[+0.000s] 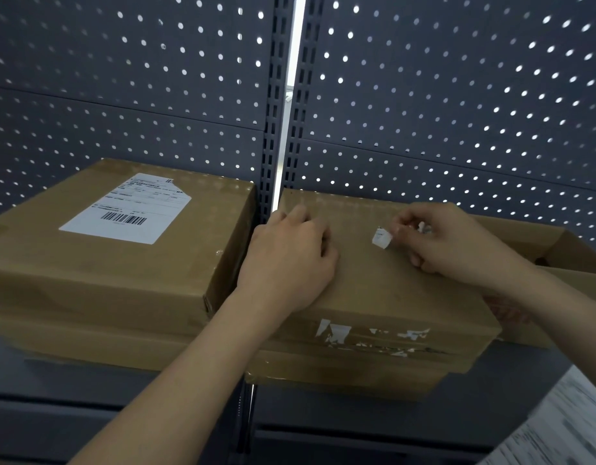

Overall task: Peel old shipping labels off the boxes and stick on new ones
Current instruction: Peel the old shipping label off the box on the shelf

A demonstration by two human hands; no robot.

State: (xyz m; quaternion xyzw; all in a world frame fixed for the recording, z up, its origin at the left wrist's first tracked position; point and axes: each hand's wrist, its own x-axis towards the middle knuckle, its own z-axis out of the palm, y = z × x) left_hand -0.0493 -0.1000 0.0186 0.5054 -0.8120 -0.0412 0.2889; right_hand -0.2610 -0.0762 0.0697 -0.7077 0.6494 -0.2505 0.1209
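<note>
Right hand (457, 245) pinches a white label scrap (381, 237) on the box (373, 286); left hand (290, 260) rests loosely on it, holding nothing.

Print on the white rectangular paper shipping label (125, 209) at ten o'clock is illegible; blurred white printed sheets (558, 427) leave frame at five o'clock.

Nothing legible: the white shipping label (129, 209) atop the left box (88, 266), near its far edge, carries a barcode and print lines, apparently too blurred to read
</note>
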